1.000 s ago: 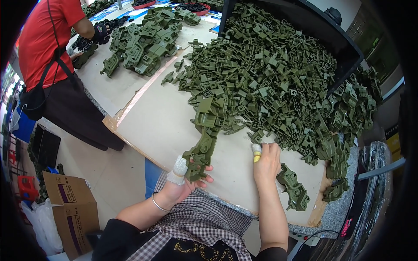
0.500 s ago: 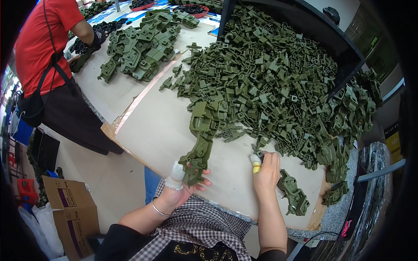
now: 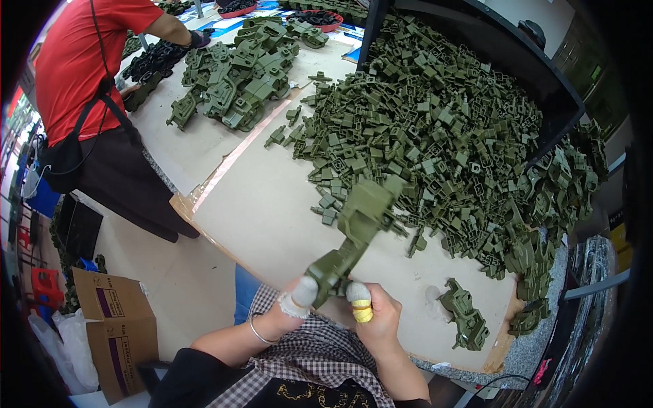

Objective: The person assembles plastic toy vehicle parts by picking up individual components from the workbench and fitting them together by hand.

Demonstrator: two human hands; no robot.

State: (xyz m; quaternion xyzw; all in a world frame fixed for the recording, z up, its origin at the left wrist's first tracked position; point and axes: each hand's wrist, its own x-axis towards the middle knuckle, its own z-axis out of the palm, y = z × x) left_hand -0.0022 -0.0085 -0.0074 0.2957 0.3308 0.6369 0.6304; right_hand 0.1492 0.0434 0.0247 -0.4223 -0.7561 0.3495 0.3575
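A long olive-green moulded plastic part (image 3: 350, 231), shaped like a toy vehicle body, is tilted up in front of me, its far end blurred. My left hand (image 3: 296, 309) grips its near end from the left, with a white cover on the thumb. My right hand (image 3: 377, 316) is closed at the same near end on the other side; its thumb wears a pale cover with yellow tape. Any small piece under the fingers is hidden. A similar green part (image 3: 466, 316) lies on the table to the right of my right hand.
A large heap of small green plastic pieces (image 3: 435, 136) spills from a black bin (image 3: 490, 41). More large green parts lie in a pile (image 3: 238, 78) at far left and along the right edge. A co-worker in red (image 3: 88, 68) stands left. A cardboard box (image 3: 121, 333) sits on the floor.
My right hand has come away from the heap's near edge and moved left to the long part. That part has tilted rightward, and both hands now meet at its near end.
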